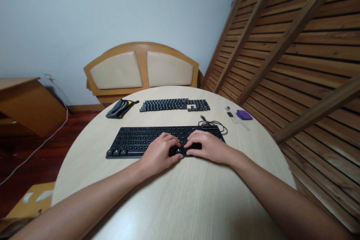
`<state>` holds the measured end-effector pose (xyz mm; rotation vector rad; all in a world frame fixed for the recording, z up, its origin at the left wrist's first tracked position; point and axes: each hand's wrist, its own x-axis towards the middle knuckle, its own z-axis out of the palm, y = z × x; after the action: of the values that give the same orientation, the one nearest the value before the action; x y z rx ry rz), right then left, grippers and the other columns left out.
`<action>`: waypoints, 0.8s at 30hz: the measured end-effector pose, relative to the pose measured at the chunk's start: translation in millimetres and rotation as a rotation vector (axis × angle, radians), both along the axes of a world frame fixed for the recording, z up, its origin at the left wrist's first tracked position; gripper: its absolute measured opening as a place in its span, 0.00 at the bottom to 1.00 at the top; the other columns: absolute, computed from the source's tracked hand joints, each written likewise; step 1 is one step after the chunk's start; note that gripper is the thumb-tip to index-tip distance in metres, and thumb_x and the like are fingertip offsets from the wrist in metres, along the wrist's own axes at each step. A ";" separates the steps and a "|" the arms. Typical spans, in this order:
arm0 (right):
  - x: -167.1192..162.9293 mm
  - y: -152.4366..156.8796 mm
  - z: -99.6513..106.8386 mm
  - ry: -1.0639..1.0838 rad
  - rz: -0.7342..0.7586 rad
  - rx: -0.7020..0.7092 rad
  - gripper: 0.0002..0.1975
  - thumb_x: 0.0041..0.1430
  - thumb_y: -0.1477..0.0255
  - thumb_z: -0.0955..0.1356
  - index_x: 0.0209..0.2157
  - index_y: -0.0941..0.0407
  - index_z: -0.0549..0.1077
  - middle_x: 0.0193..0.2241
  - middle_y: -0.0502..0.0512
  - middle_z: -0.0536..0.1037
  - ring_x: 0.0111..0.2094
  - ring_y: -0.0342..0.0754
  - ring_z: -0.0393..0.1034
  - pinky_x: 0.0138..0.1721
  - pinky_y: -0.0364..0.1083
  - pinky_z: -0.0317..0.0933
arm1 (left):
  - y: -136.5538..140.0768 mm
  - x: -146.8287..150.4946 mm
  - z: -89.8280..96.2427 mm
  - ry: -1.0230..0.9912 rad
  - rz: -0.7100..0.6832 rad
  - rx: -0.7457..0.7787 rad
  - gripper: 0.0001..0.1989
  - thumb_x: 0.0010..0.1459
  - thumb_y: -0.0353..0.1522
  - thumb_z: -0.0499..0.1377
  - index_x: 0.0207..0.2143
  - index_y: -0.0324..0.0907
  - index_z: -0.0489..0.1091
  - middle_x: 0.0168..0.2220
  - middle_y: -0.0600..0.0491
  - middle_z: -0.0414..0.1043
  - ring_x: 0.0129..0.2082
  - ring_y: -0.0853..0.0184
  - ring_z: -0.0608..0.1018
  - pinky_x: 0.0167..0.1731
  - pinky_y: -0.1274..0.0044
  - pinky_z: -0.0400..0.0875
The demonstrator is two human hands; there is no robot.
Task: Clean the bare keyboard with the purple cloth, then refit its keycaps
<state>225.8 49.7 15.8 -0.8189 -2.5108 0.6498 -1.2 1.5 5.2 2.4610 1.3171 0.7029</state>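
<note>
A black keyboard lies across the table in front of me, most of its keycaps off and rows of key sockets showing. A few keycaps sit along its front row at the left. My left hand grips the keyboard right of its middle, thumb at the front edge and fingers bent over the top, with dark keys between. Close beside it, my right hand rests on the keyboard with thumb and fingertips drawn together. Whatever is between those right fingertips is hidden. Behind the keyboard, loose black keycaps lie in keyboard order.
A coiled black USB cable lies behind the keyboard's right end. Small tools and a purple cloth are on the right. Black-and-yellow gloves lie at the left. Around the round table stand a headboard and wooden slats.
</note>
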 end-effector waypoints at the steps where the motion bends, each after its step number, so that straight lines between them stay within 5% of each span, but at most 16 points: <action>1: -0.2 -0.1 0.1 -0.001 0.003 0.005 0.09 0.56 0.66 0.74 0.39 0.52 0.80 0.39 0.55 0.80 0.43 0.50 0.72 0.48 0.49 0.64 | 0.0 0.0 -0.1 0.001 -0.001 0.002 0.10 0.57 0.36 0.65 0.42 0.45 0.74 0.45 0.52 0.76 0.49 0.58 0.72 0.48 0.66 0.69; 24: -2.1 -1.1 0.4 -0.021 0.039 0.054 0.05 0.58 0.69 0.73 0.37 0.53 0.79 0.36 0.53 0.80 0.42 0.50 0.71 0.46 0.49 0.63 | -2.7 4.0 -1.6 0.023 0.018 0.043 0.10 0.60 0.39 0.63 0.42 0.46 0.75 0.46 0.52 0.76 0.48 0.58 0.72 0.47 0.66 0.70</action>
<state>223.8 48.7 16.2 -0.7628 -2.5572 0.5858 2.8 -1.3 3.7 2.5016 1.3479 0.7165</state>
